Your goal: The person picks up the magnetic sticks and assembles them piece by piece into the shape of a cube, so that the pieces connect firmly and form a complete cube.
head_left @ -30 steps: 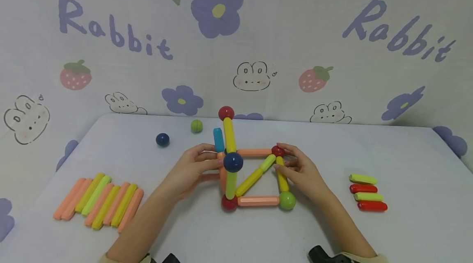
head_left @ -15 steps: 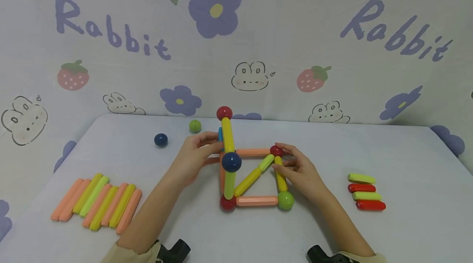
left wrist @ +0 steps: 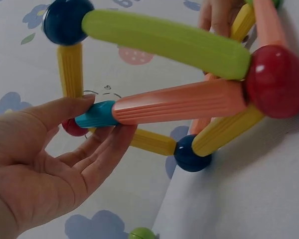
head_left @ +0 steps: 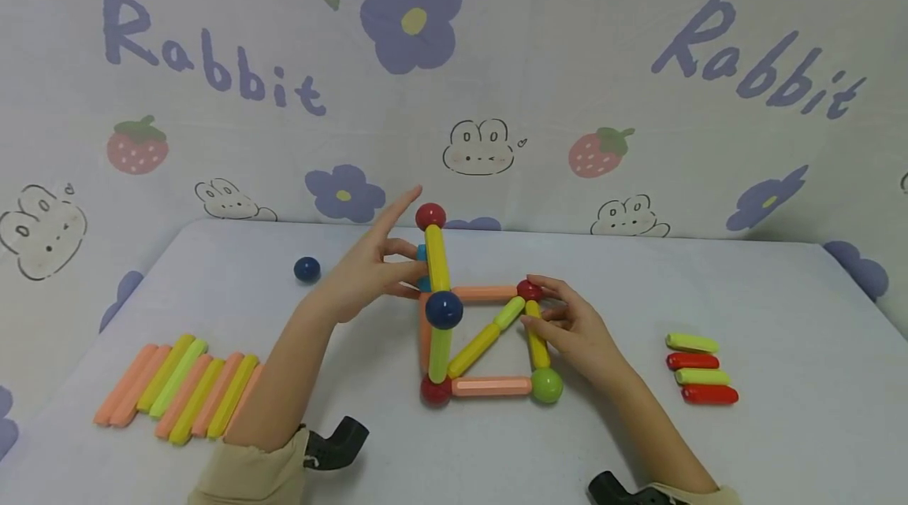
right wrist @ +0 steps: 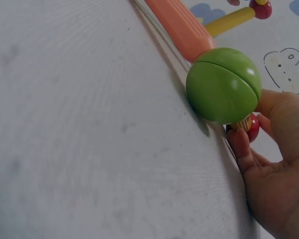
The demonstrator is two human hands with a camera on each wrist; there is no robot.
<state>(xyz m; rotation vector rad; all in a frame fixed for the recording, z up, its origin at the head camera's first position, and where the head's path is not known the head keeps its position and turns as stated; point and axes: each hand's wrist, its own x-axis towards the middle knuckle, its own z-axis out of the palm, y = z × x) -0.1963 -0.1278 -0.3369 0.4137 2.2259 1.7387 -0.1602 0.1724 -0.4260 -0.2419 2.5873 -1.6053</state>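
One white table [head_left: 511, 450] bears sticks [head_left: 492, 386] before printed fabric [head_left: 539, 87].

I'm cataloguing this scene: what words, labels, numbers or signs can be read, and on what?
"Rabbit": purple lettering, left part of the backdrop cloth.
"Rabbit": matching lettering, right part of the cloth.
Left wrist view, top edge: a cut-off purple mark, unreadable.
No readable text shows on the sticks or balls.

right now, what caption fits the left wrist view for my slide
Left hand pinching a blue stick, end to end with an orange stick reaching toward a red ball.
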